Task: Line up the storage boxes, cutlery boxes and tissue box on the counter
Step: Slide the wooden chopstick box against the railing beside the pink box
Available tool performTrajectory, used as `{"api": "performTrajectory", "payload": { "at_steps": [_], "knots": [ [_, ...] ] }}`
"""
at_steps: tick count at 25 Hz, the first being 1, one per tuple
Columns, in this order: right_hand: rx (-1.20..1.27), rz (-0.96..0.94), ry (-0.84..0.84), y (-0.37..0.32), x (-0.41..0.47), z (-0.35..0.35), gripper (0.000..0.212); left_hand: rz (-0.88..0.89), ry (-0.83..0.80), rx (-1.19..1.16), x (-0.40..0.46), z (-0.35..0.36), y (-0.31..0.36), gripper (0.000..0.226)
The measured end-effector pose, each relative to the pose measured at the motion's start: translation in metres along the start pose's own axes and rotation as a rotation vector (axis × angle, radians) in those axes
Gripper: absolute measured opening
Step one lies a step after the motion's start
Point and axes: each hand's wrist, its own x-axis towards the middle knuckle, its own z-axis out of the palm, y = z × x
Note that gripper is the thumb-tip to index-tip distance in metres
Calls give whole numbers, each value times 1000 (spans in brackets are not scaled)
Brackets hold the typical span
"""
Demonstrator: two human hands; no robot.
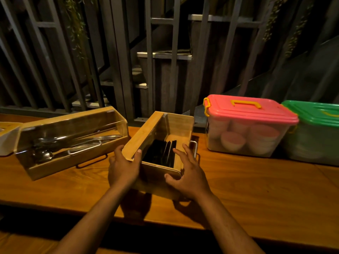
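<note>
A wooden cutlery box (180, 123) with black items inside stands mid-counter, turned end-on toward me. My left hand (123, 166) grips its near left corner, thumb on the rim. My right hand (187, 173) holds its near right corner, fingers spread over the clear lid. To the left lies a longer wooden cutlery box (73, 116) holding metal spoons, angled on the counter. At the right stand a pink-lidded storage box (251, 110) with bowls inside and a green-lidded storage box (315, 114), side by side. A tissue box (8, 138) shows partly at the far left edge.
The wooden counter (256, 180) runs left to right, its front edge close to me. Dark metal railing (121, 61) and stairs rise right behind its back edge. The storage boxes sit against that back edge.
</note>
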Motion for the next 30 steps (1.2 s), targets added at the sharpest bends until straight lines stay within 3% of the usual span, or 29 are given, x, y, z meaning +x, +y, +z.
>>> {"api": "performTrajectory", "payload": {
  "at_steps": [8, 15, 19, 21, 22, 24, 26, 27, 30],
  "knots": [
    [-12, 31, 82, 5, 6, 2, 93, 19, -52, 90, -1, 12, 7, 72],
    [-171, 107, 63, -33, -1, 31, 94, 112, -263, 47, 63, -8, -15, 72],
    [-230, 89, 13, -37, 5, 24, 86, 88, -269, 56, 79, -6, -15, 74],
    [-213, 85, 84, -35, 10, 20, 82, 185, -142, 79, 80, -12, -17, 64],
    [-233, 77, 121, -34, 13, 19, 83, 250, -24, 154, 84, -18, -23, 58],
    [-283, 34, 112, -30, 21, 18, 93, 380, 120, 532, 105, -43, -39, 60],
    [-281, -3, 39, -26, 27, 22, 105, 388, 47, 943, 131, -71, -56, 78],
    [-268, -3, 24, -25, 28, 25, 107, 363, 4, 1042, 142, -81, -61, 84],
    [-204, 18, 62, -25, 29, 32, 100, 349, -40, 1079, 151, -91, -67, 99]
  ]
}}
